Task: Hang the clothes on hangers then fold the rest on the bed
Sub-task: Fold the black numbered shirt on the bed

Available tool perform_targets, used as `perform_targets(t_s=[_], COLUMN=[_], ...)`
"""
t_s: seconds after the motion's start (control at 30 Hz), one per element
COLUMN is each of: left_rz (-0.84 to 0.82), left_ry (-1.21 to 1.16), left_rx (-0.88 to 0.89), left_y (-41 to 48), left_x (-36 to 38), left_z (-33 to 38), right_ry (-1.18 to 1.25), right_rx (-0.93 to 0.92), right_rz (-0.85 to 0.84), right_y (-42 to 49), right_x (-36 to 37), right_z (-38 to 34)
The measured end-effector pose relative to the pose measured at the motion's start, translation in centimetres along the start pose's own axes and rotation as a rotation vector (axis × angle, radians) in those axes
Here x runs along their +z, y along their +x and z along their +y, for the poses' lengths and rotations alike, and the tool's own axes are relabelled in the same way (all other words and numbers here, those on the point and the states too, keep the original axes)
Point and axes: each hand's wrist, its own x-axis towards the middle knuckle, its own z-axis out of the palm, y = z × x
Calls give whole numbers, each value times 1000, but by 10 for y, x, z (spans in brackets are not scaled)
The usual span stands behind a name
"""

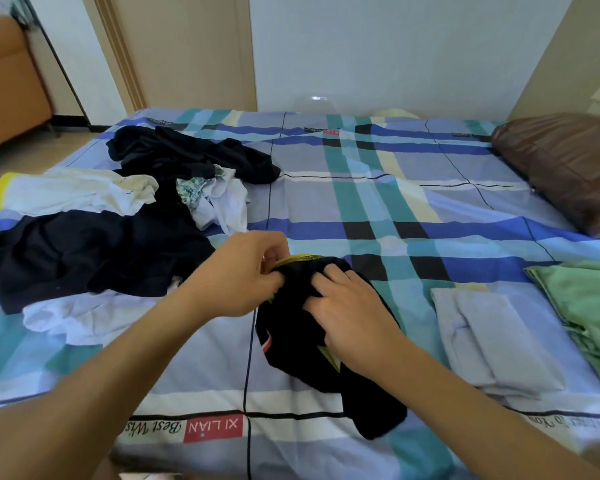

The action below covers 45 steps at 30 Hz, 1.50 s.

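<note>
The garment (298, 358) lies just right of the pile (84, 251). Our left hand (243, 275) pinches its yellow hem and our right hand (347, 306) clutches the cloth, probably so that we can pull it flat for folding.

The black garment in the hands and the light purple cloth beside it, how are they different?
The black garment is bunched and gripped by the left hand and right hand; the light purple cloth lies folded flat, untouched. The black garment has yellow trim; the light purple cloth looks plain. Both rest on the checked bedsheet.
</note>
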Motion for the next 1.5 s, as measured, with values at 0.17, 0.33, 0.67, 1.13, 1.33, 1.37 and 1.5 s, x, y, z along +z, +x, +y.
perform_targets(t_s=[0.17,0.33,0.67,1.13,1.33,1.37,1.5], left_rz=[96,8,26,67,-125,-162,-237], left_ry=[-223,20,256,-556,-734,-715,-486], left_rx=[-149,-315,-248,-713,-606,-554,-400], left_y=[9,16,4,-20,-22,-18,10], left_x=[-2,24,22,26,-16,-32,-100], left_z=[-2,-39,-36,6,28,31,42], right_ry=[216,959,1068,476,718,732,644], right_rx=[-79,123,577,435,704,756,802], right_rz=[-249,-23,-513,-227,196,260,298], right_y=[-3,-11,-45,-54,-31,-23,13], right_x=[-8,-43,-8,-9,-21,-35,-105], right_z=[9,23,65,7,28,42,100])
